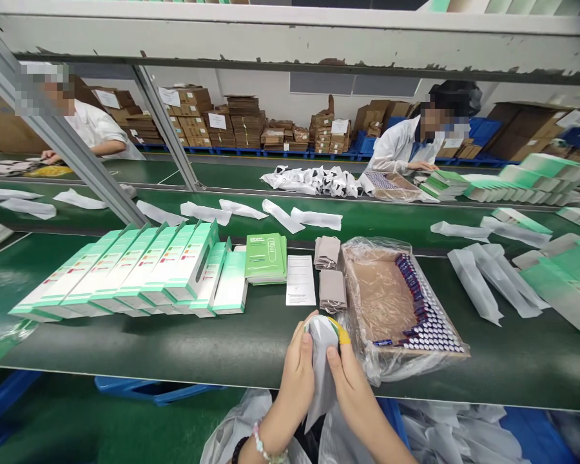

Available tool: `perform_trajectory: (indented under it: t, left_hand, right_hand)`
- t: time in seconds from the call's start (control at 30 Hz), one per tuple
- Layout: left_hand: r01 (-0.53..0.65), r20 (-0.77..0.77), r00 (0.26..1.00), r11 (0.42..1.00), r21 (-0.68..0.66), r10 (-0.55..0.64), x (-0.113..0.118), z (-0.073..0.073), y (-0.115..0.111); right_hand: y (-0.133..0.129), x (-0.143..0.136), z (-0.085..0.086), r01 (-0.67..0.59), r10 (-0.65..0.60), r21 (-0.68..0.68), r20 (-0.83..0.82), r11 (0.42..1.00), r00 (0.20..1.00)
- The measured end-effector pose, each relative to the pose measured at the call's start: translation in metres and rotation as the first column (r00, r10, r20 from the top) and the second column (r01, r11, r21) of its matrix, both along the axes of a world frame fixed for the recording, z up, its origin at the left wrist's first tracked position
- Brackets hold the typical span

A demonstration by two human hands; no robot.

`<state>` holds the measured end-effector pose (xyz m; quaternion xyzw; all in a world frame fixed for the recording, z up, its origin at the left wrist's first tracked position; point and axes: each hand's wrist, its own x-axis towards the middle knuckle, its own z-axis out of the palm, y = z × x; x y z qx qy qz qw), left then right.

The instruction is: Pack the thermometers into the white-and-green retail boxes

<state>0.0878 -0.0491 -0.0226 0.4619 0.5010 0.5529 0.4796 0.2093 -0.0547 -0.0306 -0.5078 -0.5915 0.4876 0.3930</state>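
Grasps a white pouch (321,380) between the fingers of the left hand (298,354) and right hand (350,370), pressing both thumbs to its front; holds it over the near edge of the belt (174,345), in front of the grey bags (332,289) and just left of the battery box (381,296)

A camera worn on a worker's head faced forward and down across a green belt (174,351), the left hand (298,370) and right hand (350,374) near, at lower center. Its wide view passed beneath a beam (290,40) to two co-workers (391,147) opposite and, farthest off, stacked cartons (244,125).
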Motion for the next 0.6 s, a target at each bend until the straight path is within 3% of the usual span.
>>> perform_trajectory:
  t: [0.2, 0.37, 0.5, 0.6]
  left_hand:
    - [-0.002, 0.006, 1.0, 0.999, 0.033, 0.002, -0.005, 0.002, 0.002]
    - [0.0, 0.041, 0.999, 0.999, -0.035, 0.001, -0.009, 0.003, 0.006]
    - [0.036, 0.063, 0.997, 0.999, -0.037, -0.033, -0.007, -0.003, 0.005]
    - [0.093, -0.012, 0.996, 0.996, -0.016, -0.094, -0.007, -0.011, 0.0]
  right_hand:
    - [-0.002, -0.002, 0.006, 0.013, -0.013, -0.008, 0.01, 1.0, 1.0]
    - [0.0, 0.001, 0.012, -0.057, 0.057, 0.013, -0.009, 0.998, 0.998]
    - [0.007, 0.006, 0.013, -0.039, 0.04, 0.018, -0.061, 0.999, 0.997]
    - [0.013, 0.008, 0.008, 0.004, -0.002, 0.017, -0.138, 1.0, 0.99]
